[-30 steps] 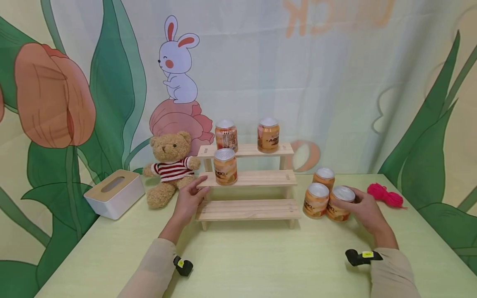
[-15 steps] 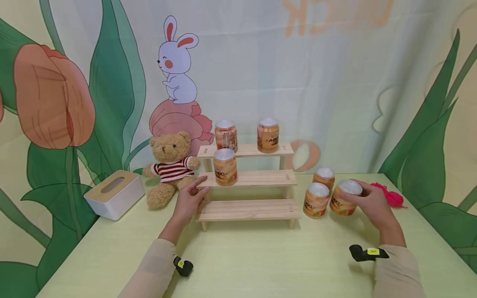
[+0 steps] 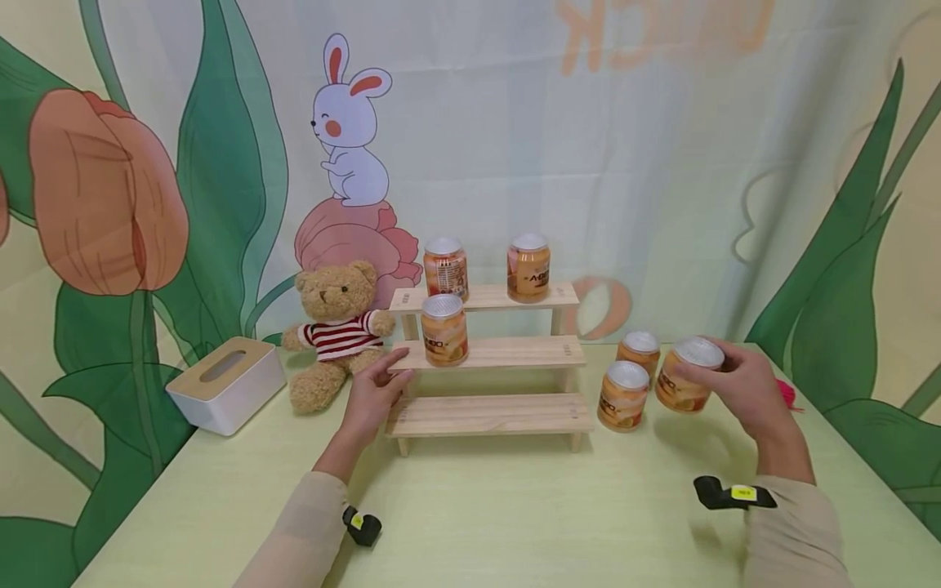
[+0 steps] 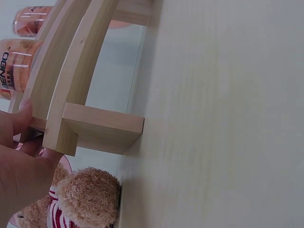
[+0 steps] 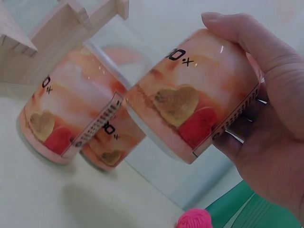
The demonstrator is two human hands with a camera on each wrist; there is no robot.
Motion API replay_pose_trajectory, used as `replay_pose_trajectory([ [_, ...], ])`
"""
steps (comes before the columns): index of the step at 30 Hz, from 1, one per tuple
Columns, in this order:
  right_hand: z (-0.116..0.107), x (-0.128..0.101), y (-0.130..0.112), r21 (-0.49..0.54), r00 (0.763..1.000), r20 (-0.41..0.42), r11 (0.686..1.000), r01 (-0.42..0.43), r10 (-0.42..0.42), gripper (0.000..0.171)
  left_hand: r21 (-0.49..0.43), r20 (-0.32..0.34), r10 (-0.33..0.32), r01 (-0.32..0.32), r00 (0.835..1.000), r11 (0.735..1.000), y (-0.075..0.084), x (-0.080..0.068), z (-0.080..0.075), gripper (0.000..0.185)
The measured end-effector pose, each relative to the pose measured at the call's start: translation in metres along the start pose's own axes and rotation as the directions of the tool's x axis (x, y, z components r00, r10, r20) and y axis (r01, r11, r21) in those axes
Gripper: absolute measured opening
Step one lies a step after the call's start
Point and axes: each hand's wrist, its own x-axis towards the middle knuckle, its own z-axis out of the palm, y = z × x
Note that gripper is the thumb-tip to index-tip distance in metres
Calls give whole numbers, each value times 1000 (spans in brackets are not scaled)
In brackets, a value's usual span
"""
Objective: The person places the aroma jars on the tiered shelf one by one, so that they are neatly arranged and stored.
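My right hand [image 3: 751,385] grips an orange can [image 3: 685,382] with a silver lid, thumb on its near side; the right wrist view has this can [image 5: 190,99] raised off the table, its base showing. Just left of it two more orange cans stand on the table, a front can [image 3: 622,400] and a back can [image 3: 638,353]. My left hand [image 3: 373,400] holds the left end of the middle board of a three-step wooden shelf [image 3: 488,412], thumb and fingertips at the board's edge. One can [image 3: 444,335] stands on the middle step. The top step bears a left can [image 3: 446,268] and a right can [image 3: 528,269].
Left of the shelf sits a teddy bear [image 3: 338,335] in a striped shirt, with a white tissue box [image 3: 226,388] beyond it. Pink yarn [image 5: 194,219] lies at the right, mostly behind my right hand in the head view. A printed curtain [image 3: 662,163] hangs behind the table.
My right hand has lifted the can up and to the right, away from the two beside it. The left hand and the shelf have stayed in place.
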Motion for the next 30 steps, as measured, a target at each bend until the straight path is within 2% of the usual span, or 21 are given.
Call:
replay_pose_trajectory([
  [5,4,1,-16,-29,1000,14,1000,0,0,54,0,-1,-3,3,1000,1000,1,-1,0,42],
  [9,13,2,-33,-7,998,59,1000,-2,3,56,-10,-3,-4,4,1000,1000,3,-2,1,42],
  [23,65,6,-71,84,978,204,996,35,-52,55,3,-12,-8,8,1000,1000,5,-2,0,42],
  [30,96,4,-79,130,961,263,990,55,-88,48,-3,-10,-4,4,1000,1000,2,-1,0,42],
])
